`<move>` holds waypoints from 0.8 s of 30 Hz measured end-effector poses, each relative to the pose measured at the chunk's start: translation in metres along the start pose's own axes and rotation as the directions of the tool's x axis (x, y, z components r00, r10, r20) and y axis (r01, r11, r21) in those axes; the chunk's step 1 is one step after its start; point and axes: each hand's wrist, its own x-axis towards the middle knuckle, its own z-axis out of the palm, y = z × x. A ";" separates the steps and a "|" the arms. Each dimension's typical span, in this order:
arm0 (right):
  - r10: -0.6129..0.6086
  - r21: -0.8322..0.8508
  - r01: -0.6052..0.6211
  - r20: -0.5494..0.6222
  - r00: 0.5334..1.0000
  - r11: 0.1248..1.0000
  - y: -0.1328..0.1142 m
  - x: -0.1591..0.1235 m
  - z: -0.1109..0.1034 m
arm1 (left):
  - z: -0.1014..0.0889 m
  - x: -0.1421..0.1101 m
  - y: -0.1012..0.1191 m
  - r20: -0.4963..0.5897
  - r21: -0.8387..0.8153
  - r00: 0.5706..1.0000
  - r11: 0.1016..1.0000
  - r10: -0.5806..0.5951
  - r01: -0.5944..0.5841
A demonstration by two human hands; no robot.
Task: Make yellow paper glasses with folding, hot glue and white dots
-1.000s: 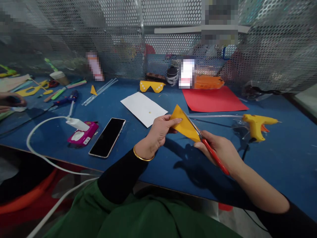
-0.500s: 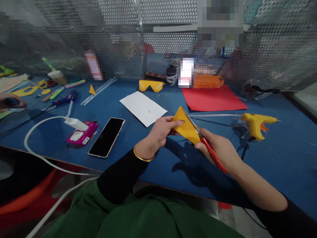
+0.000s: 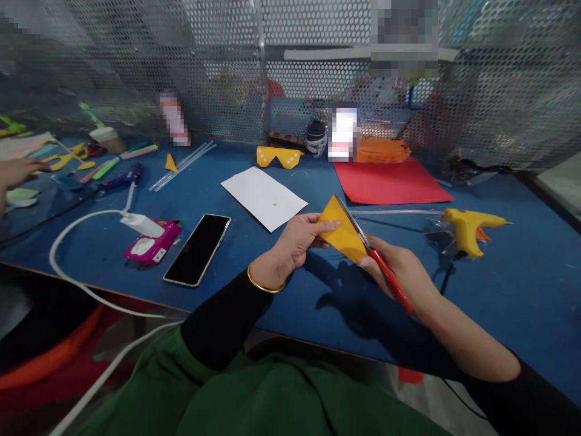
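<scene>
Between thumb and fingers, my left hand (image 3: pixel 297 239) pinches the left corner of a yellow piece of paper (image 3: pixel 342 230), roughly triangular. My right hand (image 3: pixel 399 269) is wrapped round the red handles of a pair of scissors (image 3: pixel 384 266). The blades lie along the paper's upper right edge, their tips near its top point, and look nearly closed. Part of the paper's lower right corner touches my right fingers. Behind my left hand lies a white sheet (image 3: pixel 263 197) with a small spot on it. Beyond it rest yellow paper glasses (image 3: pixel 278 157) with white squares.
A yellow glue gun (image 3: pixel 467 230) lies at right, below a red sheet (image 3: pixel 390 184). To the left are a black-screened phone (image 3: pixel 197 251), a purple power socket (image 3: pixel 154 242) with a white cable, and a blue glue gun (image 3: pixel 124 177). Another person's hand (image 3: pixel 18 172) is at far left.
My hands keep hold of the paper and scissors, with the blades still along the paper's edge. At far left, the other person's hand has let go of a dark object and moved up slightly.
</scene>
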 end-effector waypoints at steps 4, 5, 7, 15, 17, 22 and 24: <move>0.026 -0.039 -0.030 -0.108 0.994 0.999 0.004 0.001 -0.012 | -0.004 0.002 0.008 -0.087 -0.063 0.996 0.998 0.008 -0.013; 0.042 -0.063 -0.050 -0.128 0.991 0.997 0.005 0.001 -0.015 | -0.006 0.003 0.011 -0.122 -0.086 0.992 0.996 0.021 -0.031; 0.085 -0.120 -0.102 -0.135 0.987 0.988 0.007 0.000 -0.018 | -0.012 0.004 0.019 -0.204 -0.133 0.977 0.988 0.056 -0.084; -0.154 -0.454 0.155 0.039 0.987 0.877 0.001 -0.031 0.003 | -0.030 0.001 0.037 -0.439 -0.109 0.857 0.931 0.270 -0.348; -0.243 -0.463 0.258 0.092 0.966 0.848 -0.001 -0.033 -0.001 | -0.028 -0.001 0.035 -0.345 -0.025 0.903 0.960 0.255 -0.280; -0.106 -0.480 0.011 -0.171 0.980 0.877 -0.001 0.008 -0.015 | -0.018 0.001 0.021 -0.162 0.194 0.968 0.968 0.189 -0.157; -0.011 -0.564 -0.073 -0.143 0.990 0.823 0.003 0.032 -0.011 | -0.018 0.005 0.015 -0.116 0.346 0.976 0.929 0.184 -0.134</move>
